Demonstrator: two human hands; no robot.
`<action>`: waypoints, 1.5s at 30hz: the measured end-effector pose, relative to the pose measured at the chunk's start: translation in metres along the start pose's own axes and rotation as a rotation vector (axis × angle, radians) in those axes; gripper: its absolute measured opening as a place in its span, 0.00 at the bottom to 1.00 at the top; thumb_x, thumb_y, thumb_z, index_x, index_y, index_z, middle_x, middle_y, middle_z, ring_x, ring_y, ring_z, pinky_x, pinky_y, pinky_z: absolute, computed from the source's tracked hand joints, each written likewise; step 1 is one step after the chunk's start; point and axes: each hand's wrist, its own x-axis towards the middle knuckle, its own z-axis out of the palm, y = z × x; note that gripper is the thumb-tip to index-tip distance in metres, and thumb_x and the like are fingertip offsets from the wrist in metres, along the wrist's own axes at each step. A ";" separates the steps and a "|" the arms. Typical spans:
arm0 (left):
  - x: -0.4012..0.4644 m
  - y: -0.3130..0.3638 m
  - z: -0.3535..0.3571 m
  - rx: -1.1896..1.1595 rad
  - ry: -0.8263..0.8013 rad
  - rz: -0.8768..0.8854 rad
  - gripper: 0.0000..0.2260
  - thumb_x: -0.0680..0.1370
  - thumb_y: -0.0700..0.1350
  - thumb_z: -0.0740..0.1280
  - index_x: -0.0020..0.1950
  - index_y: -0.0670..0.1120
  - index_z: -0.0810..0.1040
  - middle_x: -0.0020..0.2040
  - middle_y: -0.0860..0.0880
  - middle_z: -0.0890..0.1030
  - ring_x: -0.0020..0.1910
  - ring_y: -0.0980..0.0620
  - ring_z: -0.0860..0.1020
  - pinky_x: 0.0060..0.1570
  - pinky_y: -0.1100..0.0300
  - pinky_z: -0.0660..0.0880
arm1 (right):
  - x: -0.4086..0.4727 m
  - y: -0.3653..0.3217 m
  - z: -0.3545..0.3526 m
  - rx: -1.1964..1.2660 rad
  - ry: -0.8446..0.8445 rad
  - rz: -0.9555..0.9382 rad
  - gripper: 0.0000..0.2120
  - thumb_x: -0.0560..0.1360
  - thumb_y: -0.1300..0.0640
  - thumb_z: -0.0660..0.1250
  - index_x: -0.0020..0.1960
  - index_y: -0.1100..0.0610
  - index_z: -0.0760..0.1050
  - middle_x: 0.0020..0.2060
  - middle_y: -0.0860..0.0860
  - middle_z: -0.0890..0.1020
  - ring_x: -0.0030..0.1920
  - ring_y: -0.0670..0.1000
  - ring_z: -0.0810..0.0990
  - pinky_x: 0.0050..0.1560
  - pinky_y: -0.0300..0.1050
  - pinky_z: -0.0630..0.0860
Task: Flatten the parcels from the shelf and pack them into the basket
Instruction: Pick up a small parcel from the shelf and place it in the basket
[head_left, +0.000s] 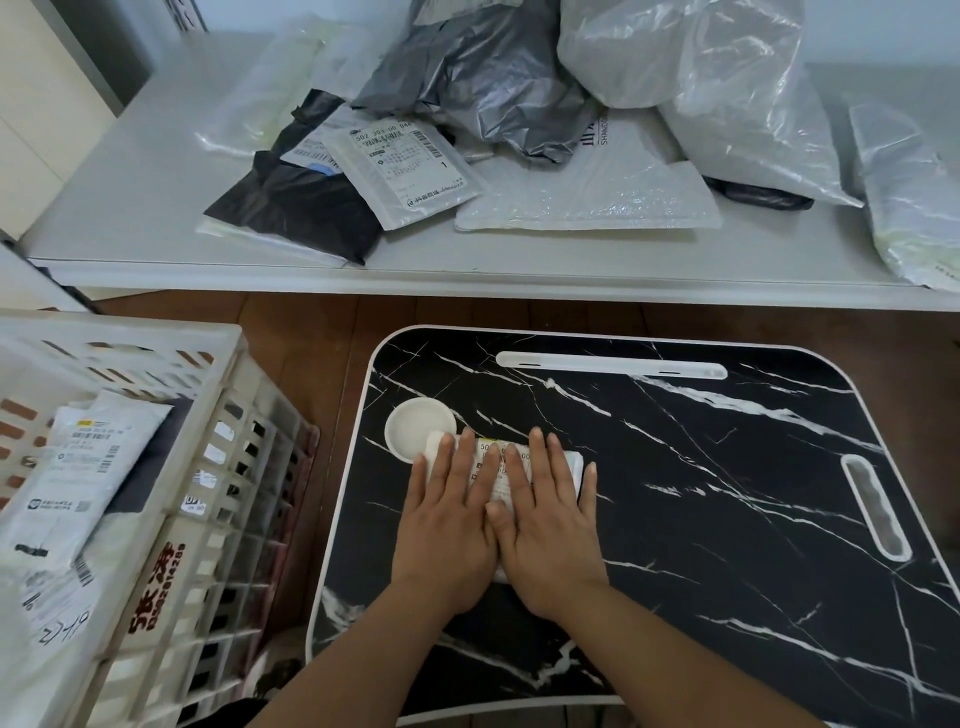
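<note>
The small white parcel (496, 475), lower centre on the black marbled bench (727, 493), looks light, soft and best lifted by its edges, pressed flat under the left hand (447, 525) and right hand (545, 525), fingers straight, with the basket (208, 467) lower left and 1 shelf (130, 208) of parcels above.
</note>
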 end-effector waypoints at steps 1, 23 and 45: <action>0.000 0.000 -0.003 0.012 -0.026 -0.003 0.28 0.81 0.55 0.35 0.79 0.47 0.51 0.79 0.42 0.53 0.77 0.42 0.52 0.71 0.45 0.50 | 0.000 0.001 -0.004 0.003 -0.040 -0.008 0.29 0.82 0.41 0.36 0.78 0.53 0.47 0.78 0.56 0.52 0.77 0.53 0.45 0.71 0.60 0.43; -0.025 0.013 -0.104 -1.578 -0.156 -0.702 0.14 0.73 0.50 0.73 0.53 0.43 0.79 0.42 0.44 0.86 0.41 0.45 0.85 0.42 0.50 0.82 | -0.001 -0.007 -0.079 1.058 -0.175 0.728 0.30 0.73 0.31 0.60 0.47 0.59 0.78 0.43 0.54 0.83 0.44 0.54 0.83 0.48 0.50 0.80; -0.076 -0.015 -0.195 -1.509 0.040 -0.364 0.10 0.77 0.46 0.69 0.56 0.45 0.79 0.48 0.47 0.86 0.47 0.49 0.85 0.49 0.49 0.81 | -0.002 -0.064 -0.158 0.968 0.102 0.392 0.31 0.79 0.35 0.52 0.43 0.62 0.77 0.42 0.59 0.82 0.41 0.55 0.81 0.43 0.50 0.76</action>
